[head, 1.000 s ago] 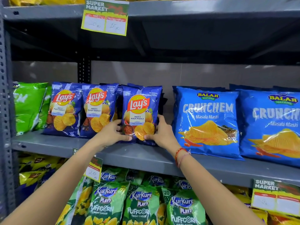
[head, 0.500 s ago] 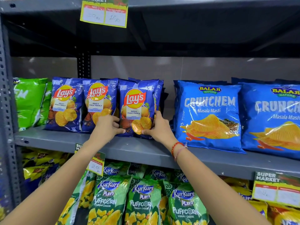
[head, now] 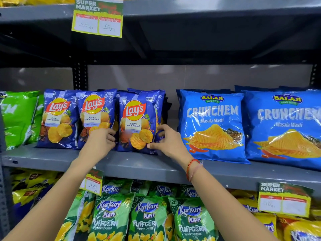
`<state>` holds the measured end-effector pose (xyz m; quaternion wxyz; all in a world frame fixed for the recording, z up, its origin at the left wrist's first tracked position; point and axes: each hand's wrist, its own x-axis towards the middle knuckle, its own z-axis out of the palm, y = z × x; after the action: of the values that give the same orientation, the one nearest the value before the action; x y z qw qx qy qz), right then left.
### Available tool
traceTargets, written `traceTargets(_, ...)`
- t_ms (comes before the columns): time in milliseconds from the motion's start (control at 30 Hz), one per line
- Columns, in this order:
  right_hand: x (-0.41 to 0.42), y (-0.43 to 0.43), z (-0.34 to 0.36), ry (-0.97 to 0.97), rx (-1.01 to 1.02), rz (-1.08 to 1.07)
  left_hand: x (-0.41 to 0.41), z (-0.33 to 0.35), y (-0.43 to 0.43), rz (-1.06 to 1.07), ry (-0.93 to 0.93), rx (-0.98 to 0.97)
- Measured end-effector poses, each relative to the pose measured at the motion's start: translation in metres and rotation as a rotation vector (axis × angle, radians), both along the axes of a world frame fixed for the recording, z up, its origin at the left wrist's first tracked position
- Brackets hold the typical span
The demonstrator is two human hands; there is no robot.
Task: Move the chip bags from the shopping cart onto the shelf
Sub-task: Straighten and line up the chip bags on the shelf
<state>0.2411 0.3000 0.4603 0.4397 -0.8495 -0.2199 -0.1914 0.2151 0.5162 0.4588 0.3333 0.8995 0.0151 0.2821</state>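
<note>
Standing upright: blue Lay's bag [head: 137, 122] on shelf [head: 52, 159] | both hands' fingers [head: 111, 132] spread, loose

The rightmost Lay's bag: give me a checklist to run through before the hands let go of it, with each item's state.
1. Rightmost Lay's bag stands on the grey shelf: ok, its bottom edge rests on the shelf.
2. Label faces out: ok, logo readable.
3. Bag upright: ok, it leans only slightly.
4. Bag in line with the other Lay's bags: ok, the fronts look about level.
5. Left hand and right hand placed to steady it: ok, one at each lower side, fingers loosely curled at the edges.
6. Bags behind it stacked firmly: cannot tell, they are mostly hidden.
</note>
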Motion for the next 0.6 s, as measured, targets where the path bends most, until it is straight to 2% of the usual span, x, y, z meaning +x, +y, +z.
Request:
traceTargets(100, -0.019, -0.027, 0.008, -0.144, 0.017, -0.051, -0.008, 0.013, -0.013, 0.099, -0.219, 0.073)
traceTargets(200, -0.023, -0.066, 0.012, -0.287, 0.133, -0.19, -0.019, 0.026, -0.054, -0.01, -0.359, 0.001)
traceTargets(233, -0.021, -0.08, 0.013, -0.348, 0.177, -0.28, -0.019, 0.028, -0.071, -0.083, -0.358, -0.058)
traceTargets(333, -0.013, -0.123, 0.013, -0.464, 0.282, -0.548, -0.004, 0.029, -0.119, -0.348, -0.199, -0.229)
traceTargets(467, -0.004, -0.151, 0.01, -0.303, 0.359, -0.582, 0.034, 0.023, -0.164, -0.463, 0.055, -0.527)
traceTargets(600, 0.004, -0.15, 0.021, -0.019, 0.443, -0.496, 0.105, 0.009, -0.182, -0.515, 0.18, -0.792)
